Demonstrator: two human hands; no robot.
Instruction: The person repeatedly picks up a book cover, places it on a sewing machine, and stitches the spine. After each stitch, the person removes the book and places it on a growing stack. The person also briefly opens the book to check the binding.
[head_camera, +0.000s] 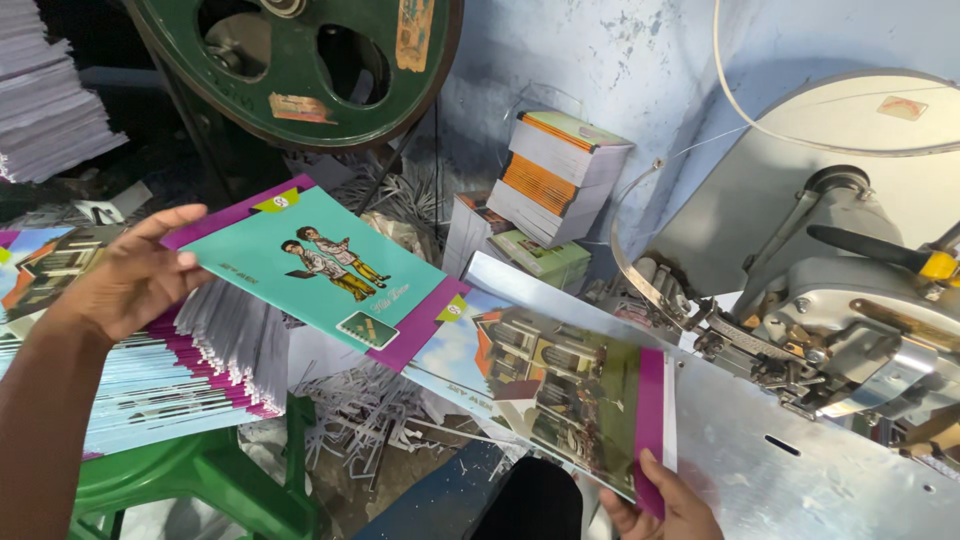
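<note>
Head view | left hand (125, 280) grasps teal booklet (315, 272) left of stapling machine (850, 300) | right hand (665, 505) grasps open cover (560, 385) beside machine

two hands (120, 280), one open booklet (400, 320), one flywheel (300, 60)

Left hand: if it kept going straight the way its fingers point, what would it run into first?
The left hand points right, already gripping the edge of the teal booklet. Beyond that cover, the next thing in line looks like the open booklet that the right hand holds on the metal plate. Depth is uncertain.
</note>
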